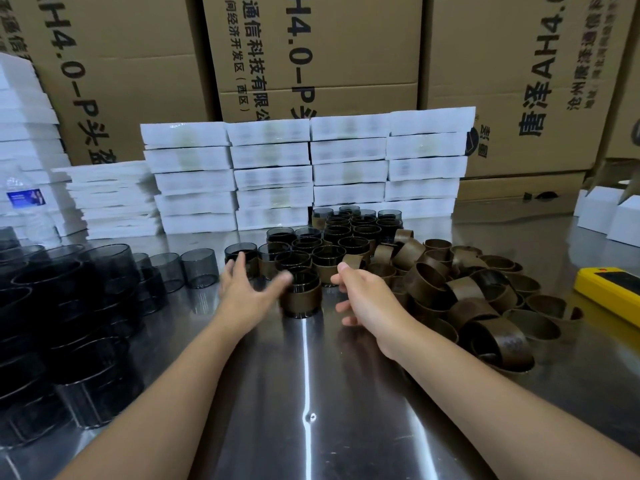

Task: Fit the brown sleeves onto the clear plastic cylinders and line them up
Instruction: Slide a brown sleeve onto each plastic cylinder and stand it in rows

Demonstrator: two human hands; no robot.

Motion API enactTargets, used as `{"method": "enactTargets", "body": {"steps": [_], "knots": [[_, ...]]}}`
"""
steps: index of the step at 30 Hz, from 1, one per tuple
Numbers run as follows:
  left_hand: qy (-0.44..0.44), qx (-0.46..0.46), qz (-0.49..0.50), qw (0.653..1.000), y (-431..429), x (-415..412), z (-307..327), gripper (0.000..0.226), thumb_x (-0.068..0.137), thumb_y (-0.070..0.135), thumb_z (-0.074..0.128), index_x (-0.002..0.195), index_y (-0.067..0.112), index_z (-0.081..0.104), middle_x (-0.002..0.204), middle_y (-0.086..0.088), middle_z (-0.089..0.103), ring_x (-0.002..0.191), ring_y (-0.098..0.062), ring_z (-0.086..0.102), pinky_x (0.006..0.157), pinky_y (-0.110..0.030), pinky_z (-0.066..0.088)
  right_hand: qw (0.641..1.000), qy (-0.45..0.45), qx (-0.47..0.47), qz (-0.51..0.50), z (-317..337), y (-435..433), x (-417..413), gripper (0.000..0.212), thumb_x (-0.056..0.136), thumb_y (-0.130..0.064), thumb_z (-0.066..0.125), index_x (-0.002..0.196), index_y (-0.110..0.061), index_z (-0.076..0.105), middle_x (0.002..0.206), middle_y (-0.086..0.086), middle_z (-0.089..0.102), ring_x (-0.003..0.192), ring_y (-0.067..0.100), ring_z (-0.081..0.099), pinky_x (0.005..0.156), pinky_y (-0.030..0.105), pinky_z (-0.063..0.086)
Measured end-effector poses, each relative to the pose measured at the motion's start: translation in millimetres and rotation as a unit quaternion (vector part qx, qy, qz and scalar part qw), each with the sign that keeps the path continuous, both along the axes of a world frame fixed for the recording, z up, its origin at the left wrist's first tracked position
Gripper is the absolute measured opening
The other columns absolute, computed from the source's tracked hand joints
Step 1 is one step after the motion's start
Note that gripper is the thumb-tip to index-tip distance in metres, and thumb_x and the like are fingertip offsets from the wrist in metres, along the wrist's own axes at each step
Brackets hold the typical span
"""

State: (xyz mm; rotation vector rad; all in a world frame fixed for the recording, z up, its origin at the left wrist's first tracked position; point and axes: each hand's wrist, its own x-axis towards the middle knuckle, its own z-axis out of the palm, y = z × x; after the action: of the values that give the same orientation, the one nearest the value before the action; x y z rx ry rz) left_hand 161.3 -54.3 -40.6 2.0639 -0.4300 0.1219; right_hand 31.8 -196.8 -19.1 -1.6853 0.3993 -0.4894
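While a finished piece stands upright on the steel table [311,393] between the 2 hands, the step in hand is judged to be its placement into the line. At the far left, bare clear cylinders [86,306] are heaped, smoky and see-through, with a few more standing upright nearer the middle. The left hand [247,289] is spread flat with nothing held, its fingers blurred and close beside the sleeved cylinder [302,294]; whether it is touched cannot be told. This cylinder is seen as a dark, translucent tube with a matte brown band wrapped round its lower part and the clear rim left showing above. Just behind it, the lined-up group [332,244] of finished pieces is packed in rows. The right hand [363,292] is loosely curled with nothing gripped, near the piece's right side. To do the step well, the piece should be nudged from both sides until it is flush with the nearest row, kept upright, and the band checked for level seating. At the right, loose brown sleeves [467,299] are piled, many tipped on their sides.
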Motion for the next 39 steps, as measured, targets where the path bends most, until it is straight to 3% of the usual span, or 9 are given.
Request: {"method": "enactTargets", "body": {"steps": [2, 5, 10, 16, 20, 26, 31, 35, 39], "knots": [[0.017, -0.126, 0.088, 0.988, 1, 12, 1, 0.077, 0.093, 0.063, 0.036, 0.151, 0.014, 0.026, 0.157, -0.014, 0.017, 0.142, -0.029, 0.025, 0.115, -0.041, 0.018, 1.000, -0.001, -0.017, 0.002, -1, 0, 1, 0.028, 0.099, -0.043, 0.037, 0.092, -0.027, 0.059, 0.084, -0.004, 0.057, 0.072, 0.015, 0.057, 0.060, 0.026, 0.049], [0.002, -0.091, 0.176, 0.980, 3, 24, 0, 0.051, 0.100, 0.029, 0.043, 0.145, 0.008, 0.034, 0.150, -0.015, 0.023, 0.127, -0.036, 0.042, 0.107, -0.039, 0.030, 0.999, 0.001, -0.034, 0.008, -2, 2, 1, 0.027, 0.098, -0.043, 0.037, 0.091, -0.028, 0.058, 0.084, -0.006, 0.058, 0.072, 0.014, 0.058, 0.061, 0.027, 0.050], [-0.029, -0.005, 0.203, 0.979, 2, 42, 2, 0.069, 0.088, 0.005, 0.051, 0.151, 0.015, 0.022, 0.157, -0.010, 0.006, 0.127, -0.041, 0.042, 0.103, -0.046, 0.037, 0.999, -0.002, -0.035, 0.021, -1, 4, -1, 0.028, 0.098, -0.044, 0.038, 0.083, -0.030, 0.057, 0.080, -0.007, 0.058, 0.070, 0.014, 0.057, 0.063, 0.029, 0.050], [-0.064, 0.103, 0.191, 0.974, 1, 53, -2, 0.079, 0.085, 0.003, 0.052, 0.153, 0.019, 0.015, 0.162, 0.006, 0.000, 0.131, -0.035, 0.041, 0.096, -0.047, 0.041, 0.997, -0.001, -0.067, 0.027, 0, 3, -2, 0.030, 0.098, -0.044, 0.036, 0.082, -0.031, 0.057, 0.075, -0.007, 0.058, 0.070, 0.013, 0.057, 0.075, 0.034, 0.051], [-0.049, 0.118, 0.196, 0.972, -2, 55, -2, 0.064, 0.086, 0.011, 0.056, 0.144, 0.009, 0.027, 0.145, -0.014, 0.026, 0.123, -0.041, 0.043, 0.091, -0.048, 0.042, 0.985, 0.029, -0.171, 0.024, 1, 4, -4, 0.037, 0.098, -0.046, 0.034, 0.083, -0.023, 0.059, 0.086, 0.000, 0.057, 0.093, 0.022, 0.060, 0.087, 0.040, 0.047], [-0.053, 0.119, 0.197, 0.972, 0, 55, -2, 0.079, 0.085, 0.014, 0.063, 0.150, 0.015, 0.017, 0.160, -0.003, 0.001, 0.130, -0.040, 0.038, 0.097, -0.050, 0.041, 0.969, 0.058, -0.241, 0.018, -2, 2, -4, 0.029, 0.097, -0.046, 0.038, 0.082, -0.028, 0.055, 0.113, -0.001, 0.049, 0.098, 0.013, 0.049, 0.082, 0.030, 0.036], [-0.037, 0.063, 0.186, 0.980, 3, 58, -3, 0.080, 0.087, 0.014, 0.060, 0.153, 0.014, 0.014, 0.159, -0.004, 0.011, 0.130, -0.038, 0.041, 0.102, -0.048, 0.038, 0.908, 0.098, -0.408, 0.002, -9, 0, -4, 0.028, 0.094, -0.044, 0.043, 0.110, -0.026, 0.057, 0.122, -0.004, 0.042, 0.106, 0.020, 0.052, 0.083, 0.032, 0.043], [-0.060, 0.075, 0.210, 0.973, 2, 54, -2, 0.071, 0.084, 0.020, 0.063, 0.146, 0.016, 0.027, 0.143, -0.012, 0.024, 0.117, -0.042, 0.048, 0.096, -0.048, 0.043, 0.891, 0.112, -0.439, 0.014, -10, 2, -5, 0.028, 0.093, -0.043, 0.046, 0.113, -0.027, 0.057, 0.123, -0.004, 0.043, 0.111, 0.019, 0.048, 0.077, 0.028, 0.034], [-0.054, 0.085, 0.233, 0.967, 2, 52, -3, 0.069, 0.085, 0.022, 0.063, 0.143, 0.009, 0.028, 0.139, -0.018, 0.028, 0.118, -0.043, 0.047, 0.092, -0.048, 0.043, 0.848, 0.137, -0.512, -0.019, -5, 2, -10, 0.035, 0.093, -0.039, 0.044, 0.120, -0.019, 0.055, 0.124, 0.004, 0.047, 0.114, 0.025, 0.047, 0.091, 0.037, 0.039]]}}
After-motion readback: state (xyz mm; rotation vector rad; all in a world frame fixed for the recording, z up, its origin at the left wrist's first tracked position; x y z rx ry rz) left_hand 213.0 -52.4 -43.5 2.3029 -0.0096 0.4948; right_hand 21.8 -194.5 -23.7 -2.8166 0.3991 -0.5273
